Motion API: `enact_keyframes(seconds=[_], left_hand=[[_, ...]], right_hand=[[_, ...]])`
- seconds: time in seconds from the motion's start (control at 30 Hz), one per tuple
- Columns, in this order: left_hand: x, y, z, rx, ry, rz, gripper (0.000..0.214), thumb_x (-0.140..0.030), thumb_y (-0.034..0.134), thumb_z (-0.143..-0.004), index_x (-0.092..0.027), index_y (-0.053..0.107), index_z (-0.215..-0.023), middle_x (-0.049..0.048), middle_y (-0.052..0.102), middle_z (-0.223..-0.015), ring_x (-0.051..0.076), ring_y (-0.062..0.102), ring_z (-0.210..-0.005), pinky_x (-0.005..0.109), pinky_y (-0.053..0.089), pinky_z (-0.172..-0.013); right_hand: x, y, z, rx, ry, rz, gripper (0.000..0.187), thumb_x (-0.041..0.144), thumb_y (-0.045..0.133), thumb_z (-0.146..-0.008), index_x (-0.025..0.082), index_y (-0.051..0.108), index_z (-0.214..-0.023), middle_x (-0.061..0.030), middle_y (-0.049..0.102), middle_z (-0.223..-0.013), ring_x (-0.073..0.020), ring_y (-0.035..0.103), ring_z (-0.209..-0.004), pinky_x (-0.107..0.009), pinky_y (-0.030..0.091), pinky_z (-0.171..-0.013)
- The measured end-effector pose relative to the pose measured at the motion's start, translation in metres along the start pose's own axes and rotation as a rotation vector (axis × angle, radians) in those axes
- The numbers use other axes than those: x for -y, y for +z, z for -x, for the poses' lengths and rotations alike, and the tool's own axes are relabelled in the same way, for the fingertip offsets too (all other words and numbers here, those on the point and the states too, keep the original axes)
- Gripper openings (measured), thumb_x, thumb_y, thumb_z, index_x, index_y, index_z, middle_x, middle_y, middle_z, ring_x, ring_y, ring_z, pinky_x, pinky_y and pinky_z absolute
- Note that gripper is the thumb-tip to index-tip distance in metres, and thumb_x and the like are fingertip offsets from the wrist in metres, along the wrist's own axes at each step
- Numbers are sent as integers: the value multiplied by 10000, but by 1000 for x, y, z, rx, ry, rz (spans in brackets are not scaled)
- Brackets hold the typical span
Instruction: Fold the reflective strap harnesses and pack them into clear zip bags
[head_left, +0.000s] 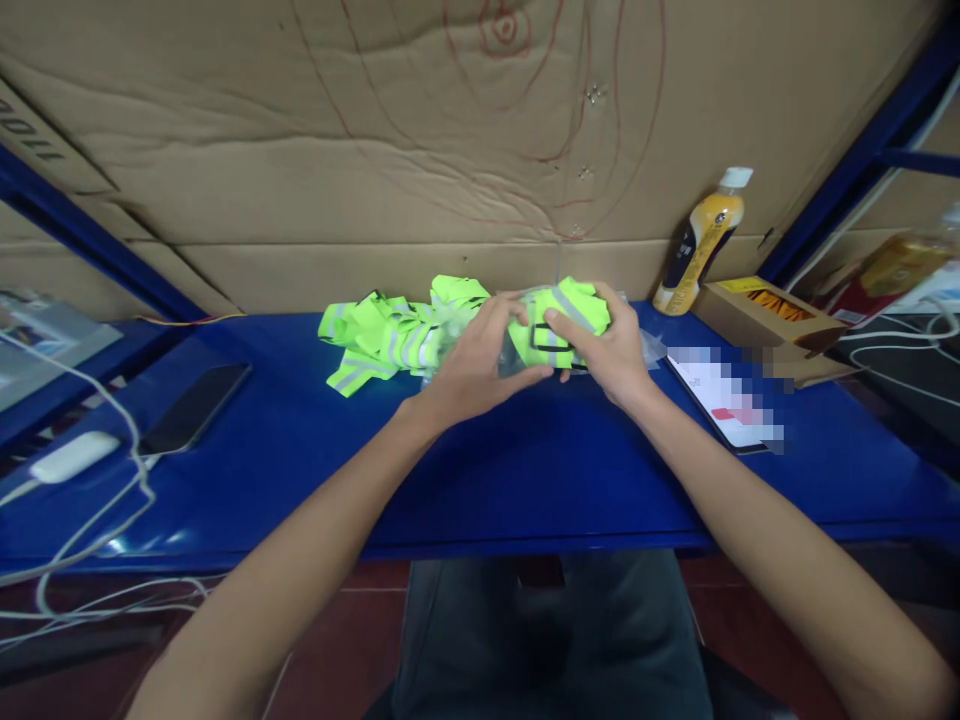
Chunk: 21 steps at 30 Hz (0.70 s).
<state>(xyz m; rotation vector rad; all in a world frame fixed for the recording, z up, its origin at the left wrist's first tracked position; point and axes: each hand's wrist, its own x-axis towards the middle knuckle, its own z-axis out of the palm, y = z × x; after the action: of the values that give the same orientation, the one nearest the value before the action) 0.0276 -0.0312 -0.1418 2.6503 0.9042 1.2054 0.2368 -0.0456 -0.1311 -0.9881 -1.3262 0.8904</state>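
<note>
Large dark characters on the cardboard panel [225, 180] run to the left edge, reading as either "DOLL" or an inverted "1100"; I cannot settle which. The label on the orange bottle [697, 245] is too small to read, and pixelation masks much of the bright screen [712, 395] on the desk [510, 490]. The left hand [484, 350] hides part of the clear plastic [450, 328] and the right end of the loose yellow garment [375, 335], so whether that piece joins the folded yellow bundle [577, 303] cannot be told. The bundle is near the desk's back edge, between both hands. The left hand curves round its left end, fingers and thumb well apart; the right hand [619, 345] pinches its right end, thumb pressed on top, fingers partly hidden behind.
</note>
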Motion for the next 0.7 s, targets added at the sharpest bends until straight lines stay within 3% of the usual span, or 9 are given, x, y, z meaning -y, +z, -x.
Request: enact_keyframes(seconds=[0.1, 0.17, 0.23, 0.33, 0.4, 0.47, 0.57, 0.7], left_hand=[[7, 4, 2, 28, 59, -59, 1151, -633, 998, -794, -186, 362, -1642, 260, 519, -1672, 435, 516, -1575, 575, 442, -1294], [10, 8, 3, 2, 47, -133, 1375, -626, 1052, -708, -163, 249, -1723, 292, 466, -1715, 472, 507, -1578, 599, 439, -1298], [10, 12, 4, -30, 4, -204, 1313, -551, 1053, -713, -129, 294, -1698, 297, 528, -1658, 481, 564, -1514, 612, 474, -1263], [8, 14, 8, -15, -24, -282, 1045, -337, 979, -751, -102, 419, -1602, 264, 651, -1509, 454, 642, -1416, 593, 528, -1213], [6, 16, 10, -2, -17, -322, 1017, -263, 936, -753, -95, 417, -1612, 262, 667, -1475, 452, 653, -1403, 582, 543, -1198], [5, 17, 11, -2, 1, -371, 1054, -295, 939, -761, -86, 398, -1640, 273, 672, -1444, 475, 656, -1385, 604, 540, -1186], [6, 20, 11, -3, 25, -377, 1129, -404, 946, -779, -78, 347, -1678, 285, 667, -1419, 503, 651, -1365, 650, 521, -1183], [8, 21, 10, 19, 13, -271, 1246, -495, 950, -779, -101, 250, -1731, 289, 614, -1523, 488, 625, -1416, 627, 521, -1200]], right_hand=[[0, 0, 4, 38, -99, 111, 594, 583, 917, -827, 229, 682, -1242, -76, 758, -1090, -167, 661, -654, -269, 499, -421], [1, 1, 7, 69, -117, 137, 568, 563, 909, -848, 231, 678, -1247, -63, 751, -1025, -157, 637, -632, -260, 467, -425], [1, 3, 9, 106, -106, 152, 566, 551, 917, -843, 237, 666, -1242, -55, 741, -986, -166, 639, -641, -256, 458, -430], [0, 7, 12, 122, -66, 205, 569, 544, 917, -842, 246, 641, -1241, -36, 723, -952, -162, 634, -578, -268, 462, -406], [-1, 10, 13, 118, -45, 261, 556, 529, 897, -866, 247, 607, -1249, -18, 714, -924, -147, 614, -499, -276, 463, -384], [-4, 12, 13, 158, -15, 287, 533, 507, 857, -908, 251, 555, -1264, 11, 696, -850, -141, 589, -430, -276, 448, -359], [-5, 7, 11, 364, 90, 160, 497, 491, 767, -979, 265, 464, -1303, 69, 638, -702, -170, 609, -417, -261, 434, -333], [-4, -5, 6, 601, 234, -122, 617, 472, 828, -941, 251, 431, -1359, 37, 710, -753, -214, 744, -608, -306, 617, -478]])
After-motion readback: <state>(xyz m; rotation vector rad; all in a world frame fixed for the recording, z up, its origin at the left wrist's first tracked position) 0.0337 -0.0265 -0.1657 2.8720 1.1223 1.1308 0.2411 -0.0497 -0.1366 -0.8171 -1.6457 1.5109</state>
